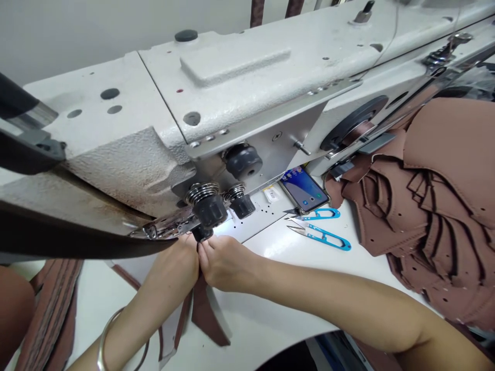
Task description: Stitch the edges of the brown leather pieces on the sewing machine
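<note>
Under the head of a white sewing machine, my two hands are side by side at a brown leather piece. My right hand is closed, its fingers pinching the piece close to the needle area. Right beside it, my left hand is curled at the same piece; its fingertips are mostly hidden by the machine's black knobs. The leather hangs down between my wrists over the white table. The needle itself is out of sight.
Two blue thread snips lie right of my hands, near a phone. A heap of stitched brown leather pieces covers the right side. More brown strips are stacked at the left. A dark curved bar crosses the left foreground.
</note>
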The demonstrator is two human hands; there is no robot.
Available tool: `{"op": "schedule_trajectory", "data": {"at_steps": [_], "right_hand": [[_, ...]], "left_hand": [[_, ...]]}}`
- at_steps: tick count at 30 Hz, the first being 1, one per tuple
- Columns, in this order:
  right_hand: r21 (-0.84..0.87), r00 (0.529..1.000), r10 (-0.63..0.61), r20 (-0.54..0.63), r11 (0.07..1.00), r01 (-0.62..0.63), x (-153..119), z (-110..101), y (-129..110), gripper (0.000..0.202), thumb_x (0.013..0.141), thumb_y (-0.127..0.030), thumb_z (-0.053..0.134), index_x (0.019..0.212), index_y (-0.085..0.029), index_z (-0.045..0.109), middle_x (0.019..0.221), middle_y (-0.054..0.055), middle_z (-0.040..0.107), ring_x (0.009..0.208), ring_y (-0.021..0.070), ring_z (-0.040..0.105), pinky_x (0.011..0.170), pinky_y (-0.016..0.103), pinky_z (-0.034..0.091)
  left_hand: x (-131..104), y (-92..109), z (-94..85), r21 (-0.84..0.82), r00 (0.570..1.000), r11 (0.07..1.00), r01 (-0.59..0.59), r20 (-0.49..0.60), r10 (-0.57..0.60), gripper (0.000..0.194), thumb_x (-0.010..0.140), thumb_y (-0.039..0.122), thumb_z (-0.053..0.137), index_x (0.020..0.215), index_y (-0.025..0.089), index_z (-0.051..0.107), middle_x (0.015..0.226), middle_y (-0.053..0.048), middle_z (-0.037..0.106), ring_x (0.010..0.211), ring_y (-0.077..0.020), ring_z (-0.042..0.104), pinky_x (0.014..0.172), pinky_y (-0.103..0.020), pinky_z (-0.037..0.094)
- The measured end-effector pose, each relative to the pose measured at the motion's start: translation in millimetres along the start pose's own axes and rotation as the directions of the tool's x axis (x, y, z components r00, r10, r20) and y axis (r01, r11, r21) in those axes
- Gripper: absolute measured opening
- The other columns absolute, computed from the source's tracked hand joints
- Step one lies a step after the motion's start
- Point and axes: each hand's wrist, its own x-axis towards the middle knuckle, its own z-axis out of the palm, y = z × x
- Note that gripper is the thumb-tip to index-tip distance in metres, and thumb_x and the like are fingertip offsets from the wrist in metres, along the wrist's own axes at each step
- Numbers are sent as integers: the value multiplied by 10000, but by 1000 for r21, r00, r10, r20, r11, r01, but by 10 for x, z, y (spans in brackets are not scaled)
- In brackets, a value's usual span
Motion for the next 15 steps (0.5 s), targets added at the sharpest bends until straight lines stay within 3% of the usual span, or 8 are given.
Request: {"op": "schedule_trajectory", "data": {"at_steps": [4, 8, 15], "right_hand": [[-54, 999, 29, -39, 998, -31, -48, -66, -137, 306, 847, 10, 363, 857, 24, 668, 814, 244, 664, 710, 278, 619, 532, 378, 466], [-230, 995, 48, -93, 971, -68, -144, -134, -373, 345, 834, -39, 396, 1013, 106, 653, 998, 320, 658, 944, 391, 653, 778, 550, 487], [-306, 999, -33, -32, 952, 22, -147, -93, -440, 385, 826, -85, 415, 1030, 154, 636, 993, 364, 638, 937, 443, 663, 748, 580, 475]], "left_hand": [[-89, -116, 215, -7, 988, 1000, -19, -153, 18, 241, 890, 114, 380, 895, 169, 615, 936, -99, 669, 853, -241, 636, 766, -362, 501], [-218, -172, 405, -23, 936, 997, -79, -345, 66, 237, 920, 145, 389, 951, 191, 619, 946, -74, 640, 850, -218, 613, 773, -347, 495], [-215, -111, 387, 45, 952, 997, -65, -298, 76, 220, 905, 110, 427, 894, 179, 636, 926, -75, 645, 831, -215, 599, 743, -339, 482]]}}
